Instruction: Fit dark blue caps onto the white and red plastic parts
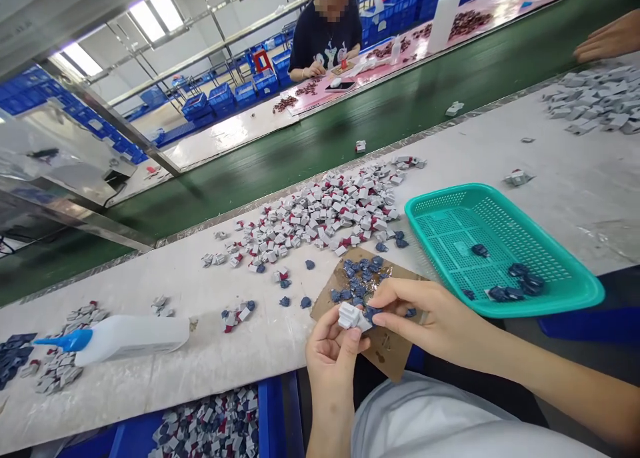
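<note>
A small white piece (350,316) is partly hidden by the left hand (330,358) and the right hand (425,315), so its shape is not fully seen. A blue bin (273,418) is cut off by the bottom edge. A hand of another person (607,38) is cut off by the right edge. Things on the far table (225,145) are too small to tell.

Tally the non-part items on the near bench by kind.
Squeeze bottle with blue nozzle: 1
Teal mesh basket: 1
Cardboard sheet: 1
Total: 3
</note>
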Demonstrator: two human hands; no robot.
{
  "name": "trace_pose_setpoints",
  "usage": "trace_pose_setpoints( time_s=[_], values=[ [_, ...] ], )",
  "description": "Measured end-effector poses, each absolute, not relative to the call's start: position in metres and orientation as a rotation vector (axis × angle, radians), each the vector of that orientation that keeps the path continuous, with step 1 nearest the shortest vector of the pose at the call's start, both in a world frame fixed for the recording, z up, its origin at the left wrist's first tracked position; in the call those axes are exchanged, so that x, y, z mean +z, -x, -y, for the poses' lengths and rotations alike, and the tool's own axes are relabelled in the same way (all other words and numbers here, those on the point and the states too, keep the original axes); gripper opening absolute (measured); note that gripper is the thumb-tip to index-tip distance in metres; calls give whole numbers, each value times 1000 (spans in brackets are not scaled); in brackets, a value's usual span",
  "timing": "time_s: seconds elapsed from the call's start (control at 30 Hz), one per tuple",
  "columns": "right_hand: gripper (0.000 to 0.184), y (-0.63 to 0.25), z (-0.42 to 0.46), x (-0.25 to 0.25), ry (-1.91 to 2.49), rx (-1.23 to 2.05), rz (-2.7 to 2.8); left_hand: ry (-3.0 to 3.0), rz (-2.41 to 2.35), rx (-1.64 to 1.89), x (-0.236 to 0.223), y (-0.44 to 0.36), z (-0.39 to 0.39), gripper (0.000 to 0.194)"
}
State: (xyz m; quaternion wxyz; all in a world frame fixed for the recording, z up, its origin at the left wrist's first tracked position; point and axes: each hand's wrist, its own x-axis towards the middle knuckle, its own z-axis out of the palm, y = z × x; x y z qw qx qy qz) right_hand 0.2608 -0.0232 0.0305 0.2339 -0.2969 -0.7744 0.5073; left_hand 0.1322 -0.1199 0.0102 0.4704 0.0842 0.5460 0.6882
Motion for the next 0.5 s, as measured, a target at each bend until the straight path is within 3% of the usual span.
trace_pose_setpoints(
  time_s=[0.23, 0.4, 0.5],
  values=[
    [18, -266, 14, 33, 760, 1603, 2103, -443, -1440, 1671, 13, -140, 116, 25],
    [19, -262, 17, 16, 753, 1970, 1915, -478, -1507, 1602, 7, -141, 126, 27],
    [25, -265, 23, 12, 687, 1995, 1952, -451, -1564, 1508, 6, -135, 146, 29]
  ],
)
